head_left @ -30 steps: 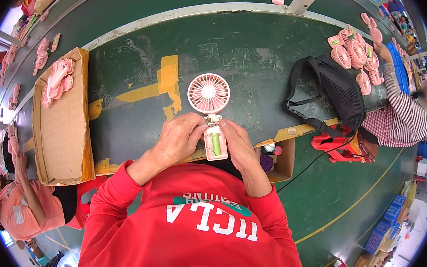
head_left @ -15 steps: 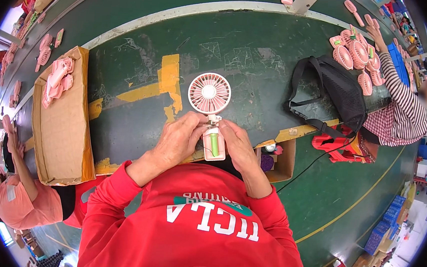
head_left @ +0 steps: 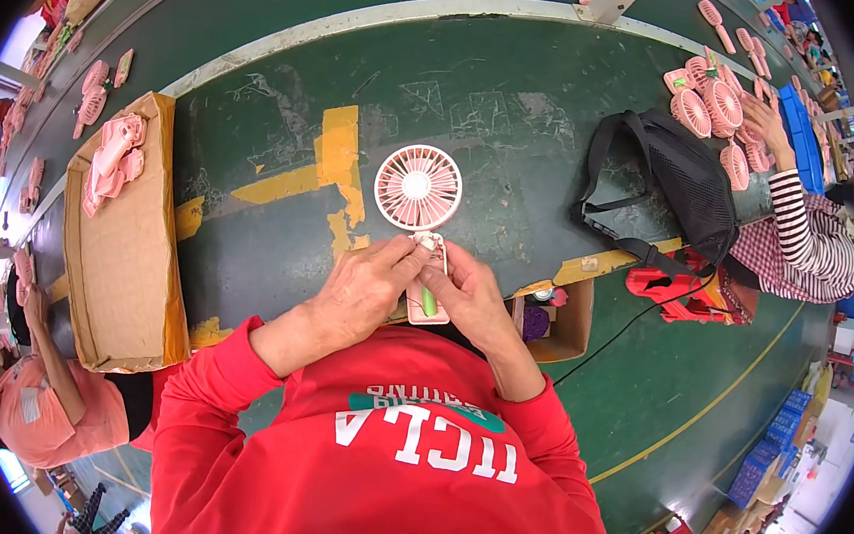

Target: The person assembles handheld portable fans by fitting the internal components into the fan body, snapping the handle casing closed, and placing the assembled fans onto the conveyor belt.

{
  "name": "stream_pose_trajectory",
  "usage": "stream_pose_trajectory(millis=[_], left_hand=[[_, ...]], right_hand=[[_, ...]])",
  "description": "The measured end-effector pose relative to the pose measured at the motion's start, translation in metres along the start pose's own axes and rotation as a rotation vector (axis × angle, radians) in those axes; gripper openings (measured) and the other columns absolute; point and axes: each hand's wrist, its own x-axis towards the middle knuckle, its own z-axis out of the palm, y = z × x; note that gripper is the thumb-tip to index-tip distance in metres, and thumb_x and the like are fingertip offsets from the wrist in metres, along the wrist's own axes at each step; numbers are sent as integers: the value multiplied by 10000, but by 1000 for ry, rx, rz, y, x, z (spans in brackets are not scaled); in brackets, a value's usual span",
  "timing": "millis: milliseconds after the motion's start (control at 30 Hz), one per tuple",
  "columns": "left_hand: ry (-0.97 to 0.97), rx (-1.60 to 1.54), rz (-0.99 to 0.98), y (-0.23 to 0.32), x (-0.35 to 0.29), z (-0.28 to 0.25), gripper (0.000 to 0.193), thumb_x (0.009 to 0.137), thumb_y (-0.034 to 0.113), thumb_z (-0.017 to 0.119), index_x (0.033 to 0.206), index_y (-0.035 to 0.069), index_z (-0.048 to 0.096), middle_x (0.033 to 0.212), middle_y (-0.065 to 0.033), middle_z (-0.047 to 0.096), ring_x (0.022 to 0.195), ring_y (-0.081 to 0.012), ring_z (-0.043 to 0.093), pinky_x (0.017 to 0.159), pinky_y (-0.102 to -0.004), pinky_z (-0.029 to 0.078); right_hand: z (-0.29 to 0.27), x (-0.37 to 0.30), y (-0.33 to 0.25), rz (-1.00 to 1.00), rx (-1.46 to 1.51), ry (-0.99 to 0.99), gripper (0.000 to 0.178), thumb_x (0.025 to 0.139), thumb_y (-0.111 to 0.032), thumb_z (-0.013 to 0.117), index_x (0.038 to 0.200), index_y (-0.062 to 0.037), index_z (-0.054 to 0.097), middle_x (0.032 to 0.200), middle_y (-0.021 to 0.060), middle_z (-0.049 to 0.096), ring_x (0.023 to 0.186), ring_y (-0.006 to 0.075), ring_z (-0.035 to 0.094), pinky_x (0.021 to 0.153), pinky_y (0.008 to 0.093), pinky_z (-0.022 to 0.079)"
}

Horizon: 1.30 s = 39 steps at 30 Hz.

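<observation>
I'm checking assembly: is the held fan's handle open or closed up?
Open: the pink handle shows its green cylinder uncovered near the lower end.

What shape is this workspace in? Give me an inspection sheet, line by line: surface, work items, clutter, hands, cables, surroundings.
Surface: green worktable, scuffed, with worn yellow tape.
Work items: pink handheld fan, its handle open, showing a green cylinder.
Clutter: black bag at right; cardboard tray at left, holding pink parts.
Left hand: fingers closed at the top of the handle.
Right hand: thumb and fingers on the handle.
Cables: black cord seen against the floor; ends unclear.
Surroundings: co-worker in a striped top at right, one hand beside piled pink fans; another co-worker at left.
</observation>
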Motion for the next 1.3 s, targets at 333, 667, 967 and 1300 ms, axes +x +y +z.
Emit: stream_pose_trajectory(millis=[333,667,967,1300], left_hand=[[-91,-82,35,0,22,-22,305,707,3,614,1012,-2,617,900,-111,593,756,-279,622,591,-368,517],[21,-80,26,-1,27,-11,152,697,19,632,846,40,621,796,-79,574,640,-271,594,536,-360,485],[-8,-100,71,0,34,-7,170,636,-9,626,792,20,563,747,-100,509,662,-296,558,547,-387,466],[-19,-223,-90,3,20,-11,418,798,-71,528,1195,26,437,952,-186,594,856,-361,605,719,-421,491]], right_hand=[[5,1,1,-62,67,54,293,915,-101,541,1176,29,514,980,31,610,869,63,553,753,229,464],[6,1,-2,-20,90,57,314,895,-104,554,1176,31,514,959,36,605,840,62,551,724,230,465],[0,2,4,-21,-71,45,364,926,-62,529,1258,60,445,1074,46,584,952,74,549,819,224,455],[-1,9,-9,90,67,34,343,960,-291,508,1079,30,540,939,53,611,847,88,581,725,231,477]])
